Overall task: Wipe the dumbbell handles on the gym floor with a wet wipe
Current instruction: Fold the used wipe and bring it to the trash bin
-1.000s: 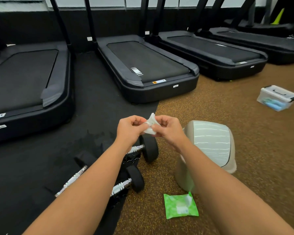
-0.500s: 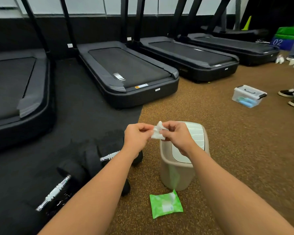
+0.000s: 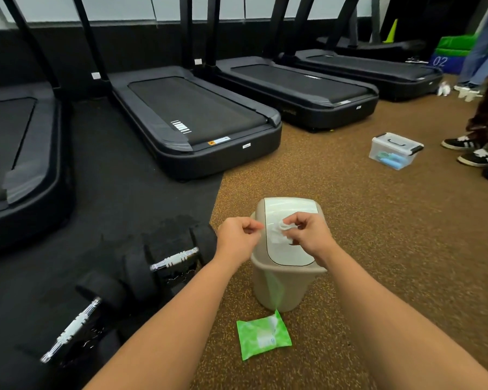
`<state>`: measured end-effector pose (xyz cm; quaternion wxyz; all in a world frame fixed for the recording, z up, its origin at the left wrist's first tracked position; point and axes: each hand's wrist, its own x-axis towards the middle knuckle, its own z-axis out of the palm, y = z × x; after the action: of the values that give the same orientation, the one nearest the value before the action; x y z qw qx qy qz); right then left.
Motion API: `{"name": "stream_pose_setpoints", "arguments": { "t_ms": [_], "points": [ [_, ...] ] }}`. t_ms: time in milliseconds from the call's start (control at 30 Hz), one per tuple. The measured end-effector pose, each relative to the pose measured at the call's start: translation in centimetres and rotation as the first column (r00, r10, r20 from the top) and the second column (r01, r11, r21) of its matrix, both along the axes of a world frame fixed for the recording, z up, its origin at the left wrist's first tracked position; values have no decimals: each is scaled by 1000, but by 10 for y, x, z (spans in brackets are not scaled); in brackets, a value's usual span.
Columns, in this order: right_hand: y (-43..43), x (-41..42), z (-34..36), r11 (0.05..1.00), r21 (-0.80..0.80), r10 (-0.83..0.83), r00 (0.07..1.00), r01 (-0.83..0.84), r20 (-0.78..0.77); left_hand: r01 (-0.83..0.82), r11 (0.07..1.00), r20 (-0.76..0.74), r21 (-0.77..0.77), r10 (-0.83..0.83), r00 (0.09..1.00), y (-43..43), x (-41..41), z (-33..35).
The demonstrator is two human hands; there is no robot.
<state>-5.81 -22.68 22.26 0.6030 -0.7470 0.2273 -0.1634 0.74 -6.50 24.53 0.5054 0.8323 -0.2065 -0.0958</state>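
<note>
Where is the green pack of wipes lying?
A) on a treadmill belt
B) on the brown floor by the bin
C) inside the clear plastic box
B: the pack lies flat on the brown floor, at the base of the bin on its near side.

The floor is brown speckled rubber on the right, with a black mat on the left. Two dumbbells lie on the mat, near left. A beige bin stands on the brown part, with a green wipe pack just nearer. A clear box sits far right, and treadmills line the far side.
</note>
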Motion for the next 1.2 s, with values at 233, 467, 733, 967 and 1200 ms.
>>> {"name": "stream_pose_setpoints", "arguments": {
  "t_ms": [233, 467, 733, 967, 1200],
  "points": [
    [-13, -1, -23, 965, -254, -103, 982, 60, -158, 15, 1000, 10, 25, -16, 1000, -2, -1, -1],
    [-10, 5, -40, 859, -510, -112, 951, -53, -288, 24, 999, 14, 25, -25, 1000, 0, 4, -1],
    [-9, 7, -51, 815, -566, -113, 922, -127, -370, 36, 999, 12, 33, -37, 999, 2, 10, -5],
    [-7, 10, -51, 807, -568, -97, 914, -159, -394, 39, 999, 11, 33, -39, 999, 3, 12, -6],
    [-2, 14, -51, 819, -556, -114, 910, -141, -398, 23, 999, 5, 37, -23, 1000, 8, 13, -6]
  ]
}}
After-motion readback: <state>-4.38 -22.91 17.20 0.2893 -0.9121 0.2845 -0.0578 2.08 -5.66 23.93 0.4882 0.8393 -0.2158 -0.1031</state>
